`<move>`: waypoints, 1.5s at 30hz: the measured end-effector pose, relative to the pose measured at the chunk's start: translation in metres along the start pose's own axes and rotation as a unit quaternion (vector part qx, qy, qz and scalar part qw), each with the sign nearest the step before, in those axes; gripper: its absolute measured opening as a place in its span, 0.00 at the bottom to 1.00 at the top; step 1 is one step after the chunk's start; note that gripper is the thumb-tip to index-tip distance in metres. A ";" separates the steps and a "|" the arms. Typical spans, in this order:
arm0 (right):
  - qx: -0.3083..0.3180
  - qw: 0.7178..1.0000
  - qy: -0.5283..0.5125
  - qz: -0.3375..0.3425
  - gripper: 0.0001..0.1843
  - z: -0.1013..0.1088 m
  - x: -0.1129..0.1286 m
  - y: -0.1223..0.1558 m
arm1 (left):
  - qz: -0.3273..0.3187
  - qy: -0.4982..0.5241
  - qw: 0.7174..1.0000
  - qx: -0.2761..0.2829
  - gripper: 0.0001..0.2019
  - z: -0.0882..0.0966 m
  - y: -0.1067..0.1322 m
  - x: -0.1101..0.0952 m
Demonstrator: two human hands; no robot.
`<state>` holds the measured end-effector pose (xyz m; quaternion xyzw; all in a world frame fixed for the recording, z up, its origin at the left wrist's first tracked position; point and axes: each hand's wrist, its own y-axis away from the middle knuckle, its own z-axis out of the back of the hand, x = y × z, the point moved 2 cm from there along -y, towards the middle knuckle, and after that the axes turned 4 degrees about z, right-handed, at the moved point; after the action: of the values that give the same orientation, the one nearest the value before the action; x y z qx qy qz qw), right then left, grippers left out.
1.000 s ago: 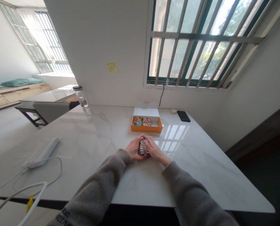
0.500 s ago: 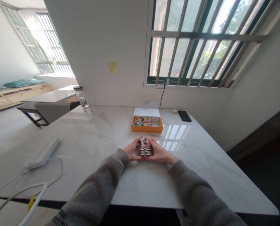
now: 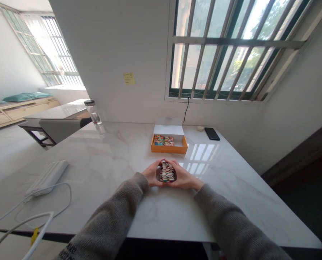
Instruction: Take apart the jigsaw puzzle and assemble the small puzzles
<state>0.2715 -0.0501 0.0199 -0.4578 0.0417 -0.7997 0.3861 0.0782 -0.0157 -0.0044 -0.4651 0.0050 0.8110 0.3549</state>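
Between my hands is a compact stack of small, thin pieces point(image 3: 167, 172), seen edge-on in white, brown and dark tones, which look like jigsaw puzzle pieces. My left hand point(image 3: 152, 174) curves round its left side and my right hand point(image 3: 184, 176) round its right. Fingertips meet at the far end and thumbs at the near end, so the stack is gripped lengthwise, low over the table. Just beyond stands an open orange box point(image 3: 168, 148) with its white lid raised, holding more colourful pieces point(image 3: 164, 140) in its left and middle part.
The white marbled table point(image 3: 109, 159) bears a black phone point(image 3: 212, 133) and a small pale round object point(image 3: 200, 128) at the back right. A water bottle point(image 3: 93, 112) stands at the back left. A white power strip point(image 3: 49, 177) with cables point(image 3: 39, 216) lies at the left.
Both hands stay around the stack, their fingertips and thumbs shifted slightly. The stack appears a little lower in view. The box and its contents look the same.
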 end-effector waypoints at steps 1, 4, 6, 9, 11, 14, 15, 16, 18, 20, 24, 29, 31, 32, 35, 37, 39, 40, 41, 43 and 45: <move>0.003 1.000 0.000 -0.001 0.49 0.000 -0.001 0.000 | 0.007 -0.003 1.000 0.002 0.53 -0.001 0.000 0.002; 0.019 1.000 0.001 -0.005 0.52 0.002 -0.003 -0.002 | 0.017 0.002 1.000 0.002 0.55 -0.003 -0.001 0.007; 0.030 1.000 0.005 -0.006 0.53 0.004 -0.004 -0.004 | 0.012 0.012 1.000 -0.001 0.56 -0.004 -0.001 0.009; 0.041 0.999 0.020 -0.003 0.52 0.006 -0.002 -0.009 | -0.001 0.006 1.000 -0.007 0.56 -0.005 0.000 0.008; 0.056 0.998 0.034 0.001 0.51 0.008 0.002 -0.011 | -0.013 -0.016 1.000 -0.007 0.56 -0.006 0.000 0.005; 0.080 0.995 0.066 0.009 0.48 0.013 0.006 -0.014 | -0.032 -0.045 0.998 -0.009 0.57 -0.009 -0.003 -0.004; 0.086 0.993 0.079 0.011 0.48 0.016 0.007 -0.014 | -0.036 -0.048 0.998 -0.009 0.58 -0.009 -0.005 -0.007; 0.091 0.992 0.090 0.012 0.48 0.020 0.008 -0.015 | -0.038 -0.051 0.998 -0.008 0.58 -0.008 -0.009 -0.010; 0.097 0.990 0.103 0.009 0.50 0.033 0.007 -0.017 | -0.042 -0.060 0.997 -0.006 0.58 -0.004 -0.019 -0.014; 0.082 0.991 0.110 -0.001 0.53 0.052 0.004 -0.020 | -0.052 -0.096 0.994 -0.012 0.54 0.006 -0.033 -0.014; 0.002 0.990 0.141 -0.024 0.48 0.101 -0.010 -0.033 | -0.038 -0.249 0.966 -0.064 0.35 0.034 -0.065 0.001; -0.052 0.982 0.160 -0.088 0.49 0.150 -0.046 -0.061 | -0.004 -0.351 0.932 -0.089 0.17 0.048 -0.086 0.024; -0.054 0.979 0.172 -0.097 0.49 0.159 -0.061 -0.074 | -0.008 -0.358 0.929 -0.095 0.14 0.048 -0.089 0.028; -0.052 0.977 0.180 -0.100 0.49 0.162 -0.068 -0.080 | -0.011 -0.357 0.929 -0.099 0.13 0.049 -0.091 0.029; -0.036 0.973 0.203 -0.103 0.50 0.163 -0.084 -0.098 | -0.017 -0.349 0.931 -0.109 0.12 0.051 -0.096 0.033; -0.022 0.971 0.216 -0.099 0.50 0.160 -0.091 -0.106 | -0.028 -0.346 0.932 -0.103 0.10 0.053 -0.100 0.036; -0.008 0.969 0.227 -0.095 0.50 0.156 -0.095 -0.110 | -0.044 -0.345 0.933 -0.091 0.08 0.054 -0.104 0.040; 0.000 0.967 0.234 -0.095 0.51 0.154 -0.097 -0.110 | -0.051 -0.345 0.933 -0.086 0.07 0.054 -0.106 0.042; 0.009 0.965 0.242 -0.098 0.51 0.153 -0.098 -0.110 | -0.056 -0.345 0.934 -0.082 0.06 0.054 -0.107 0.043; 0.029 0.959 0.261 -0.104 0.51 0.151 -0.100 -0.108 | -0.058 -0.346 0.933 -0.077 0.04 0.053 -0.110 0.045; 0.048 0.950 0.288 -0.107 0.51 0.149 -0.102 -0.105 | -0.051 -0.350 0.932 -0.075 0.03 0.051 -0.111 0.045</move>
<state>0.3538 0.1334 0.0785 -0.1905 0.0634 -0.9354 0.2912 0.0902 0.1100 0.0265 -0.1763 -0.2038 0.9013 0.3393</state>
